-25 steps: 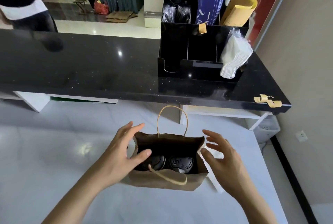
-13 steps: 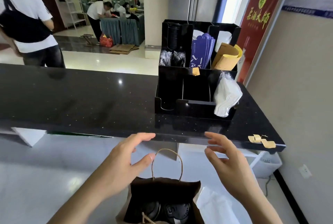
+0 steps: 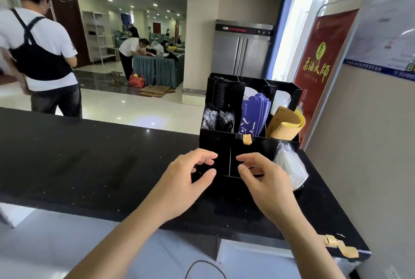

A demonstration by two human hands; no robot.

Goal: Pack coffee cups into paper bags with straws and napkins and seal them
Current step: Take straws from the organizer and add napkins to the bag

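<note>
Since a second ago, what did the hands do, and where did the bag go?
Both hands left the bag and rose toward the black organizer on the counter. The left hand and right hand now hover before it, fingers loosely curled, holding nothing. The view tilted up, so only the bag's handle shows. Organizer, napkins and stickers stayed put.

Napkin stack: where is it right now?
Head view, right of centre: the napkin stack hangs out of the black organizer's lower right compartment on the black counter, just right of the right hand.
</note>
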